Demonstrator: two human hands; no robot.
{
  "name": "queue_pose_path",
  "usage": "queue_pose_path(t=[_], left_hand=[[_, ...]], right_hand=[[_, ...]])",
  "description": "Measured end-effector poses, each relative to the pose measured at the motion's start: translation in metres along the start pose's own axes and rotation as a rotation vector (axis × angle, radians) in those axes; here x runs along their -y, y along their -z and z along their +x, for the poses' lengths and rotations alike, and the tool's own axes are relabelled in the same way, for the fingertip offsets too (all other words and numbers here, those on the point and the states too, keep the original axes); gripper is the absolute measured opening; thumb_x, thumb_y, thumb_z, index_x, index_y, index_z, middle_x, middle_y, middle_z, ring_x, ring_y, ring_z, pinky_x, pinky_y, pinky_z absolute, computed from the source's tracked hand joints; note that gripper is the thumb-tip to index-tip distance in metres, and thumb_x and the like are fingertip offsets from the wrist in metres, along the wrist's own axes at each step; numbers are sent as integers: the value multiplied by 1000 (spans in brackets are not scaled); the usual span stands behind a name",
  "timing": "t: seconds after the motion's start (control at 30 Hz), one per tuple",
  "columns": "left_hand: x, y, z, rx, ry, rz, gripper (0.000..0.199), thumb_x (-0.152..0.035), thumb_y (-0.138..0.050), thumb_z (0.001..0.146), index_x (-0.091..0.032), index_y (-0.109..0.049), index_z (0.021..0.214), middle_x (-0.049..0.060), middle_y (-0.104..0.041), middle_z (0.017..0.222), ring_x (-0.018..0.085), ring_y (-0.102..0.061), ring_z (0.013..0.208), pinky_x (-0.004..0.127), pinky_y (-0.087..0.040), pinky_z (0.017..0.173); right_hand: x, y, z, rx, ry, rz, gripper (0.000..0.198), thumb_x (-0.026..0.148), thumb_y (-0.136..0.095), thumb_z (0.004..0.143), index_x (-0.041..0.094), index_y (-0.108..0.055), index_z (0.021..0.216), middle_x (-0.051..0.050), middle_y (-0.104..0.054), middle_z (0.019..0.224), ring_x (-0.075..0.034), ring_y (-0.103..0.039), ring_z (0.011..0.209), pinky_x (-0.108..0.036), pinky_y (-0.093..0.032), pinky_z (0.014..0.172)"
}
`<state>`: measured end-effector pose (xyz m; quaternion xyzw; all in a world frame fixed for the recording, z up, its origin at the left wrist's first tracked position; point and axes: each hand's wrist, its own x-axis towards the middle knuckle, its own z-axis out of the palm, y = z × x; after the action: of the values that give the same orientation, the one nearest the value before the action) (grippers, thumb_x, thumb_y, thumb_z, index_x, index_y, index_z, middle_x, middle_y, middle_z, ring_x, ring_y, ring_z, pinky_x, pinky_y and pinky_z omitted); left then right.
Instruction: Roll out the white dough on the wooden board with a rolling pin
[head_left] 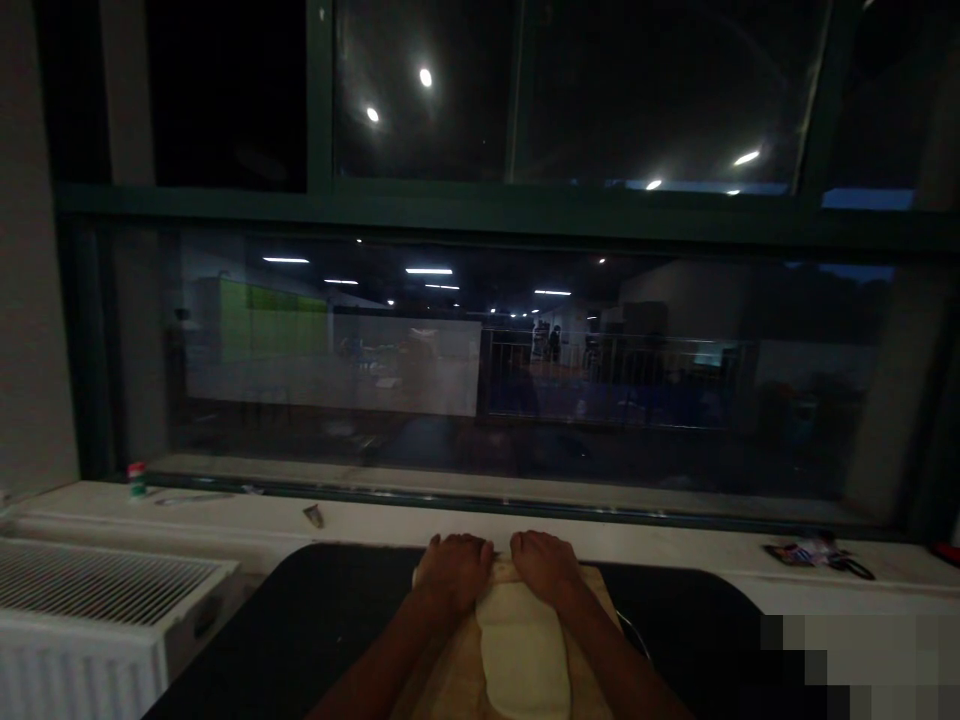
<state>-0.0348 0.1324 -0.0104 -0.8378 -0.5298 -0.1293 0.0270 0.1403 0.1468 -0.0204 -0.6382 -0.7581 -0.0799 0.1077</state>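
Note:
A flat, pale oblong sheet of dough (525, 650) lies lengthwise on a wooden board (442, 680). My left hand (456, 570) is at the board's far left, its fingers curled over and pointing away from me. Beside the far end of the dough, my right hand (546, 565) is bent over in the same way. A small gap separates the two hands. Whatever the fingers close on, if anything, is hidden beneath them and lost in the dim light.
The board rests on a dark table (337, 620) with rounded corners. Behind it runs a white windowsill (450, 525), carrying a small red-capped container (136, 480), a crumpled scrap (313, 516) and a small cluttered bundle (814, 552). A white radiator (82, 640) stands at left, below the window.

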Motion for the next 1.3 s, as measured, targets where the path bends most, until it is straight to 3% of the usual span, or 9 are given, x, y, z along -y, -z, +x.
queue_pose_path(t=[0.3,0.47,0.57,0.7,0.93,1.3], left_hand=[[-7,-5,-17,-83,34,-34,56,-42,-16,99,-22,-54,134,12,-62,132,29,-52,127,54,-34,107],[-14,-6,-31,-117,44,-42,55,-40,-14,99,-23,-50,139,8,-54,143,28,-45,134,55,-27,112],[-19,-3,-39,-134,27,-58,54,-39,-15,100,-23,-50,138,6,-54,144,27,-45,134,53,-30,112],[-26,2,-54,-112,11,-77,56,-39,-15,100,-20,-47,141,8,-49,147,26,-42,136,51,-30,114],[-34,1,-85,-63,-11,-122,59,-44,-11,100,-21,-32,150,3,-31,157,25,-25,145,54,-10,121],[-52,18,-124,26,-66,-94,63,-50,-18,98,-20,-22,153,4,-18,160,28,-14,147,57,-11,120]], right_hand=[[7,7,-23,-110,33,-32,49,25,-23,98,17,-71,97,-13,-72,101,-27,-65,95,-41,-45,83],[9,10,-37,-140,9,17,50,29,-22,100,19,-70,111,-12,-68,118,-25,-61,110,-41,-41,95],[9,9,-44,-141,0,37,49,30,-23,99,19,-65,123,-10,-61,131,-24,-54,122,-40,-38,102],[9,4,-56,-133,-3,92,52,30,-22,99,16,-56,135,-7,-49,145,-23,-43,134,-38,-32,110],[11,5,-90,-132,2,154,54,32,-21,98,16,-44,145,-6,-39,151,-23,-32,141,-44,-25,115],[14,21,-134,-80,30,195,54,33,-19,99,20,-41,146,-4,-33,154,-23,-26,143,-50,-20,117]])
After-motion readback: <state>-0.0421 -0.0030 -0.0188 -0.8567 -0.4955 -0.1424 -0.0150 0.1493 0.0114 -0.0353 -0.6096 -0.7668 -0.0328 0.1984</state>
